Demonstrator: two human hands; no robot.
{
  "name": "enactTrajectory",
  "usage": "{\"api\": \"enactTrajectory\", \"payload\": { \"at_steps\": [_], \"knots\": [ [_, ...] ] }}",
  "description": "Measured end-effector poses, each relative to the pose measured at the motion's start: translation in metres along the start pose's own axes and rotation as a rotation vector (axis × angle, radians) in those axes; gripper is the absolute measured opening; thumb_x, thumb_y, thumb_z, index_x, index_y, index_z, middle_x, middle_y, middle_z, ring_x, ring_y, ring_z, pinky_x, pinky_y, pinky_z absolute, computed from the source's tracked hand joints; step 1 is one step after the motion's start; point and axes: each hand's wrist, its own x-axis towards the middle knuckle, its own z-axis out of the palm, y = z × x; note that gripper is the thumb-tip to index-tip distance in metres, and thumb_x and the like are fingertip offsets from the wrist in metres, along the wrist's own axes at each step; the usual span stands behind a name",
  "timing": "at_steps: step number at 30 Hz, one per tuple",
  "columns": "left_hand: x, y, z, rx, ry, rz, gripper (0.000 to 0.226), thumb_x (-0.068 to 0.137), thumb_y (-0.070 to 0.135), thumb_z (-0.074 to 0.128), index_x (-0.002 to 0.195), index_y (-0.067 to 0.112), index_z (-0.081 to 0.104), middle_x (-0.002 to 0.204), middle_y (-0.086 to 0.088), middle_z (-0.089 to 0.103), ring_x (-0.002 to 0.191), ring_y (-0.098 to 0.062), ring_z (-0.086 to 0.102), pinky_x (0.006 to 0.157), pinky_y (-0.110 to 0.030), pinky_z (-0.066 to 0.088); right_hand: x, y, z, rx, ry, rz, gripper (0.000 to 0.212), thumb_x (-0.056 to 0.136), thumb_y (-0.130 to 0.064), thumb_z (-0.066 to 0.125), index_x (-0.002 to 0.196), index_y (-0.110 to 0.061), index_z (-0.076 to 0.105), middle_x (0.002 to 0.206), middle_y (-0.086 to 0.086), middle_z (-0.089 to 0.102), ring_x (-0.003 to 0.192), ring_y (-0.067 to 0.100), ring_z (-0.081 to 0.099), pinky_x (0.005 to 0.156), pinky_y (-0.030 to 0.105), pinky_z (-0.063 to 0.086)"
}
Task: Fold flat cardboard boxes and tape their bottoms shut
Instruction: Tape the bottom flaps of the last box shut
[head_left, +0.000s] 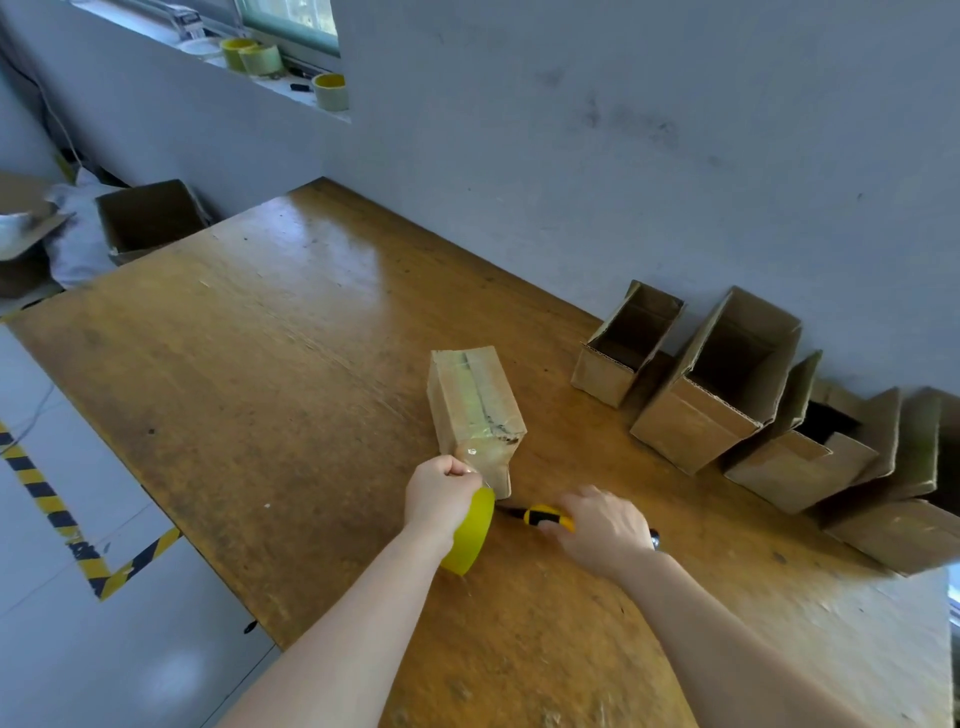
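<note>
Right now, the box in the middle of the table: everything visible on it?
The cardboard box is small, brown and folded up, standing alone on the wooden table with its closed bottom flaps facing up. Clear tape runs along the seam and down the near end, which is creased. The left hand, holding a yellow tape roll, touches that end.

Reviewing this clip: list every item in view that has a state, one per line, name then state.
box being taped: bottom up, flaps closed, tape along the seam
tape roll: gripped by left hand, strip stretched to the box
utility knife: on the table, right hand over its handle
row of boxes by the wall: folded, tops open
box beyond the table's far corner: open
spare tape rolls: resting on the windowsill
</note>
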Motion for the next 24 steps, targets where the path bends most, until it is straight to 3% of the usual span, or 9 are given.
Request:
{"api": "enactTrajectory", "payload": {
  "at_steps": [6, 9, 12, 16, 19, 24],
  "knots": [
    [0.005, -0.001, -0.003, -0.017, -0.007, -0.026, 0.008, 0.086, 0.023, 0.067, 0.078, 0.021, 0.065, 0.084, 0.001, 0.062, 0.080, -0.012, 0.055, 0.055, -0.023, 0.037, -0.005, 0.006, 0.019, -0.011, 0.035, 0.026, 0.052, 0.086, -0.064, 0.051, 0.131, -0.036, 0.050, 0.125, -0.003, 0.053, 0.114, 0.019, 0.049, 0.087, 0.031, 0.042],
    [0.007, -0.002, -0.005, -0.027, -0.011, -0.030, 0.006, 0.085, 0.023, 0.067, 0.079, 0.022, 0.066, 0.083, 0.002, 0.063, 0.078, -0.011, 0.054, 0.055, -0.023, 0.036, 0.009, -0.016, -0.005, 0.126, 0.302, -0.023, 0.067, 0.081, -0.067, 0.056, 0.134, -0.028, 0.046, 0.126, 0.000, 0.049, 0.115, 0.021, 0.047, 0.089, 0.034, 0.046],
    [0.009, -0.002, -0.008, -0.056, -0.044, -0.033, 0.002, 0.087, 0.025, 0.065, 0.086, 0.024, 0.065, 0.086, 0.006, 0.061, 0.079, -0.008, 0.051, 0.058, -0.025, 0.035, 0.032, -0.047, -0.033, 0.198, 0.523, -0.193, 0.072, 0.081, -0.060, 0.062, 0.141, -0.028, 0.039, 0.142, 0.004, 0.043, 0.128, 0.024, 0.042, 0.097, 0.039, 0.045],
    [0.013, -0.003, -0.012, -0.120, -0.046, -0.076, 0.007, 0.088, 0.026, 0.064, 0.083, 0.030, 0.062, 0.088, 0.009, 0.059, 0.079, -0.006, 0.049, 0.061, -0.026, 0.035, 0.059, -0.070, -0.046, 0.081, 0.408, -0.316, 0.073, 0.086, -0.054, 0.061, 0.148, -0.033, 0.029, 0.158, 0.002, 0.023, 0.146, 0.023, 0.016, 0.114, 0.040, 0.024],
    [0.016, -0.004, -0.013, -0.107, -0.048, -0.077, 0.015, 0.087, 0.026, 0.064, 0.074, 0.031, 0.059, 0.083, 0.011, 0.059, 0.077, -0.005, 0.049, 0.058, -0.025, 0.034, 0.069, -0.075, -0.042, 0.028, 0.374, -0.301, 0.066, 0.084, -0.053, 0.063, 0.141, -0.030, 0.038, 0.153, 0.004, 0.032, 0.142, 0.024, 0.024, 0.111, 0.041, 0.028],
    [0.019, -0.002, -0.017, -0.110, -0.093, -0.064, 0.010, 0.083, 0.022, 0.065, 0.076, 0.015, 0.067, 0.076, 0.002, 0.063, 0.076, -0.016, 0.056, 0.059, -0.027, 0.042, 0.074, -0.087, -0.034, -0.019, 0.444, -0.261, 0.051, 0.080, -0.056, 0.064, 0.120, -0.028, 0.052, 0.131, 0.005, 0.050, 0.125, 0.028, 0.040, 0.094, 0.043, 0.040]
  ]
}}
